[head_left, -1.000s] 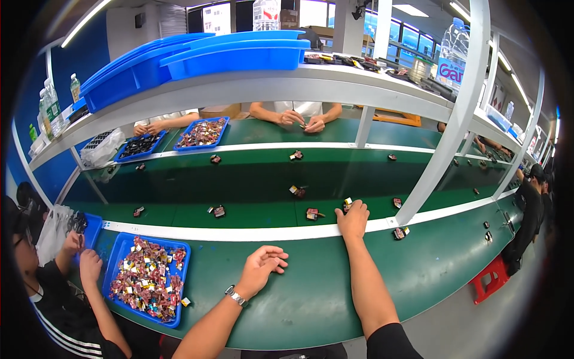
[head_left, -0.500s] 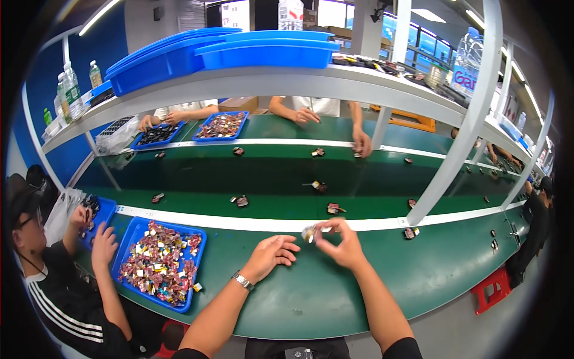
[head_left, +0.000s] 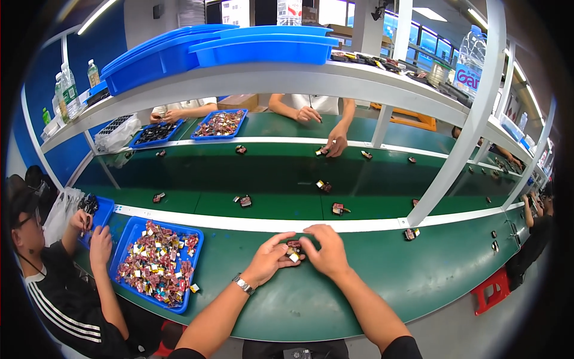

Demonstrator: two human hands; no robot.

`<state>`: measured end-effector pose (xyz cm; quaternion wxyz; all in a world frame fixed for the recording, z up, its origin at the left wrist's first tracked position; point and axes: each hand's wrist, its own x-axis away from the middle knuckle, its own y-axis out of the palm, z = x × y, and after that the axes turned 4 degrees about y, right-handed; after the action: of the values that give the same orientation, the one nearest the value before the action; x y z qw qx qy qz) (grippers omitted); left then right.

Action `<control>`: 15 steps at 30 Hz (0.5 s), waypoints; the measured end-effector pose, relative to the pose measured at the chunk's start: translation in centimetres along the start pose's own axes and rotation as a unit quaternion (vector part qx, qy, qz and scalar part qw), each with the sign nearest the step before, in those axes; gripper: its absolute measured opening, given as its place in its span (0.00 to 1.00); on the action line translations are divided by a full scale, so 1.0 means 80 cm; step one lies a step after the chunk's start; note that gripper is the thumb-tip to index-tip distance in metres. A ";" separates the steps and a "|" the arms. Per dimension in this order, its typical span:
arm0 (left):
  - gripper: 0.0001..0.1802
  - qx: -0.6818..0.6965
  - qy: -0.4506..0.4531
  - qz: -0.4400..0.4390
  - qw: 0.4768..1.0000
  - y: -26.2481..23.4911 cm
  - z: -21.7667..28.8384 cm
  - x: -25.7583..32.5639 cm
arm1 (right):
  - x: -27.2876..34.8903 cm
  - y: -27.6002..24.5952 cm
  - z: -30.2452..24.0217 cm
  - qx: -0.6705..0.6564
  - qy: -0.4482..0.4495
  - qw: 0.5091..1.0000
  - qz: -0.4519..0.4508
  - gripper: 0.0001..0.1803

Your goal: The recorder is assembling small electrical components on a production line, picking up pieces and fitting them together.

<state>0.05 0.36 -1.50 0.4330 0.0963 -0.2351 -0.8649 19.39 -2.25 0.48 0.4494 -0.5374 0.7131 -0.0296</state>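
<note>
Above the green bench (head_left: 299, 305), just in front of the white rail, my two hands are close together. My left hand (head_left: 267, 262), with a metal watch on its wrist, has its fingers around a small circuit board (head_left: 293, 245), dark red with a white and yellow piece attached. At the board's right side is my right hand (head_left: 329, 252), its thumb and fingers apart and curved toward the board. Whether the right thumb touches it I cannot tell. To the left stands a blue tray (head_left: 199, 254) heaped with similar small red, white and yellow boards.
Beyond the white rail (head_left: 263, 224), a dark green belt (head_left: 251, 164) carries several scattered boards. A white shelf (head_left: 263, 78) with blue bins (head_left: 263, 51) spans above; its post (head_left: 445, 143) stands to the right. A co-worker (head_left: 60, 287) sits at left, others work across the belt.
The board has passed from my right hand's pinch to my left hand, lower and slightly left. My right fingers have spread. Across the belt a co-worker's hand has shifted left.
</note>
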 end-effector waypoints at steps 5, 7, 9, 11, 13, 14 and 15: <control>0.18 0.021 0.065 0.053 0.996 -0.005 0.004 -0.006 | -0.100 -0.007 0.110 0.161 0.074 0.984 0.019 0.23; 0.18 0.031 0.083 0.025 0.996 -0.011 0.002 -0.008 | -0.128 0.003 0.156 0.251 0.128 0.959 -0.011 0.31; 0.18 0.034 0.086 0.022 0.995 -0.016 -0.001 -0.009 | -0.144 0.014 0.184 0.246 0.167 0.953 -0.059 0.31; 0.18 0.040 0.091 0.016 0.995 -0.015 0.000 -0.013 | -0.150 0.015 0.208 0.269 0.163 0.946 -0.083 0.31; 0.18 0.038 0.085 0.020 0.995 -0.015 -0.001 -0.012 | -0.152 0.014 0.211 0.293 0.160 0.936 -0.111 0.30; 0.18 0.043 0.088 0.020 0.995 -0.013 -0.003 -0.016 | -0.153 0.007 0.214 0.273 0.149 0.946 -0.094 0.29; 0.18 0.041 0.091 0.024 0.995 -0.014 -0.003 -0.019 | -0.150 0.004 0.209 0.250 0.139 0.955 -0.079 0.27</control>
<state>0.25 2.05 -2.34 0.4685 0.1865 -0.2326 -0.8316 30.67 14.79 -2.29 0.4622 -0.4529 0.6934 -0.3170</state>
